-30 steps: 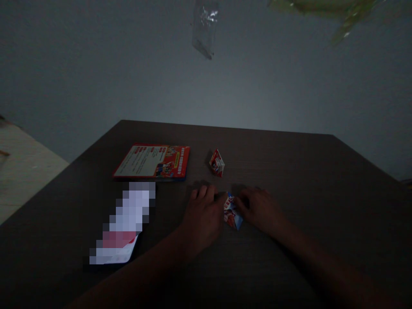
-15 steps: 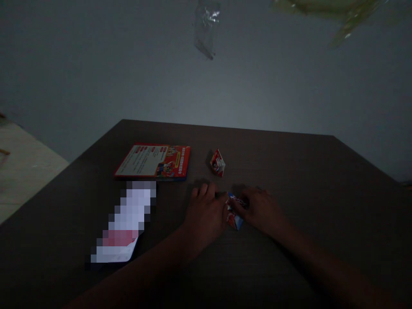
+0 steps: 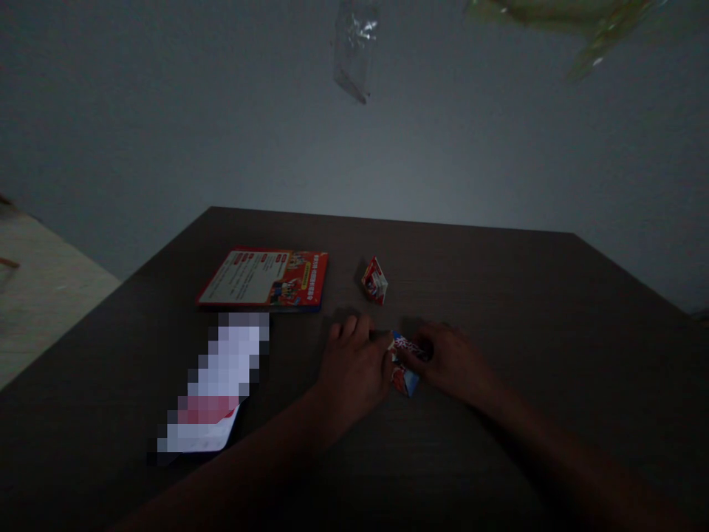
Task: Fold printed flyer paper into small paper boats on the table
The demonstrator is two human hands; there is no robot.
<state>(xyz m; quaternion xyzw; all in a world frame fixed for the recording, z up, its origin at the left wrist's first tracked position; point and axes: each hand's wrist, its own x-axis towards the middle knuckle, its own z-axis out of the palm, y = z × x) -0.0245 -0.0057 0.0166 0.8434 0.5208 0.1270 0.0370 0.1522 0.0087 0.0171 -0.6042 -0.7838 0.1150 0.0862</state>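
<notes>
Head | left hand [image 3: 351, 369] touches, right hand [image 3: 451, 362] pinches folded paper [image 3: 404, 377] | booklet [image 3: 266, 278] text illegible

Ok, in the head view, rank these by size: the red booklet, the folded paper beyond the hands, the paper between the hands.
1. Booklet: clearly largest.
2 and 3. Far paper and near paper look alike. The near paper is closer and partly covered, so they are left unranked.

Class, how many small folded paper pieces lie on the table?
2. The near piece lies between the left hand and right hand, touched by both; the far piece lies beyond them, right of the booklet.
</notes>
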